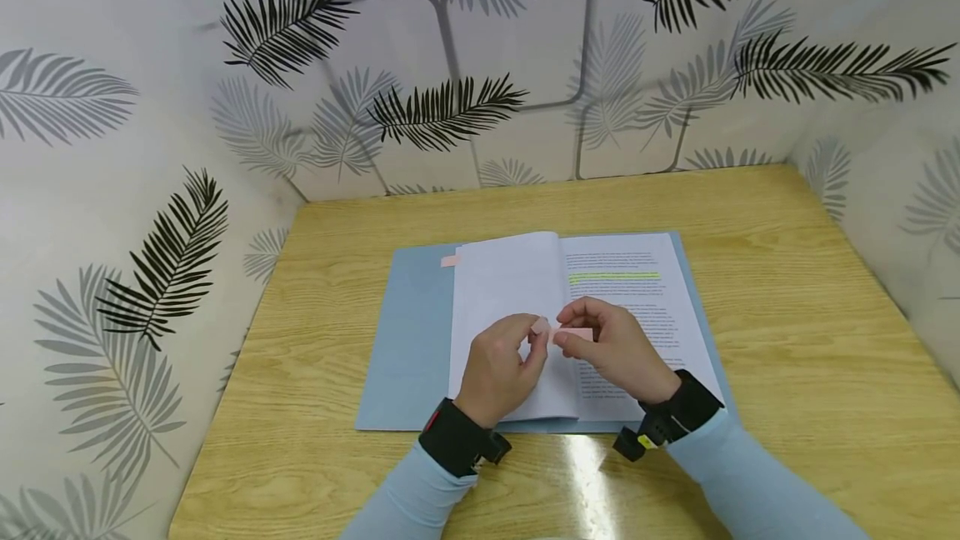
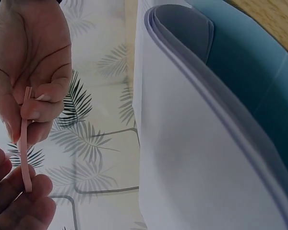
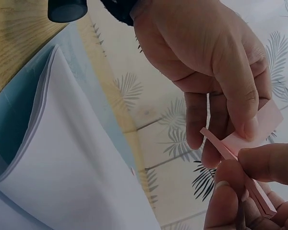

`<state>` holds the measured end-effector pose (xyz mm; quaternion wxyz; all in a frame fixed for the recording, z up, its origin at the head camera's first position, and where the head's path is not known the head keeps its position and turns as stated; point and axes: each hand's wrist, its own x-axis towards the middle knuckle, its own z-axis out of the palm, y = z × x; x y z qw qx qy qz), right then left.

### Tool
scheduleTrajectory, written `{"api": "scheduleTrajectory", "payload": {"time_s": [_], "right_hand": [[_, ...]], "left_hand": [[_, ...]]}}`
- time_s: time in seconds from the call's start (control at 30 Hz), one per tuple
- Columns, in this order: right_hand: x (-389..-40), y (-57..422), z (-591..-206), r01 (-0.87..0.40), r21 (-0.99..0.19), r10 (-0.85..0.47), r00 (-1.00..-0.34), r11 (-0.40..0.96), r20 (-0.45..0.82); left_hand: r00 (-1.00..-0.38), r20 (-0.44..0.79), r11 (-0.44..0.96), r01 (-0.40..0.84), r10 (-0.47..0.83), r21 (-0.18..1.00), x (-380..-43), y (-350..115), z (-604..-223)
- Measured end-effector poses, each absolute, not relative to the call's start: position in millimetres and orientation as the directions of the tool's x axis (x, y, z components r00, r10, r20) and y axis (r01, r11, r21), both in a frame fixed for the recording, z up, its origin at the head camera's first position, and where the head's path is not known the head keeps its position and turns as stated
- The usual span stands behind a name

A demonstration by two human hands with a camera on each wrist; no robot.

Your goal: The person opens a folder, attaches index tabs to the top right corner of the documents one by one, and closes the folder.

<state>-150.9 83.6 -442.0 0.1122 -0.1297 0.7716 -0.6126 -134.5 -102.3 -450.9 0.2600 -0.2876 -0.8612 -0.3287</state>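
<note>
Above the open document, my left hand [image 1: 497, 365] pinches a thin pad of pink sticky notes [image 3: 262, 197] between thumb and fingers. My right hand [image 1: 628, 354] grips a single pink sticky note [image 3: 270, 118] with its thumb on top. One edge of that note meets the pad, and whether it still sticks there I cannot tell. Below both hands lies a stack of white pages [image 1: 502, 282], the left one blank. The right page [image 1: 611, 294] carries printed text with a yellow highlighted line. A pink tab [image 1: 449, 261] sticks out from the left page's edge.
The pages sit in a blue folder [image 1: 412, 340] opened flat on a wooden table [image 1: 300, 373]. Leaf-patterned covering [image 1: 510, 48] rises behind the table and at its sides. Black wrist straps [image 1: 457, 437] with cameras are on both wrists.
</note>
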Motion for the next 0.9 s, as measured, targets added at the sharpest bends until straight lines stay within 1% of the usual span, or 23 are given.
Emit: {"api": "scheduleTrajectory", "payload": {"time_s": [0.23, 0.47, 0.7, 0.9], "right_hand": [[-152.5, 81.3, -443.8, -0.053, -0.972, -0.325, -0.945, 0.229, -0.026], [-152.7, 79.3, -444.1, -0.030, -0.971, -0.298, -0.953, 0.236, -0.043], [-152.6, 79.2, -444.6, -0.041, -0.967, -0.274, -0.961, 0.253, -0.031], [-153.1, 79.4, -446.0, -0.049, -0.958, -0.252, -0.967, 0.281, -0.025]], "left_hand": [[-0.710, 0.631, 0.615, 0.658, 0.314, 0.435, -131.9, -101.0, -448.3], [-0.703, 0.632, 0.605, 0.669, 0.326, 0.432, -130.9, -100.6, -448.9], [-0.709, 0.623, 0.595, 0.668, 0.329, 0.446, -130.2, -101.6, -450.3], [-0.702, 0.634, 0.575, 0.678, 0.324, 0.458, -130.2, -102.3, -452.0]]}}
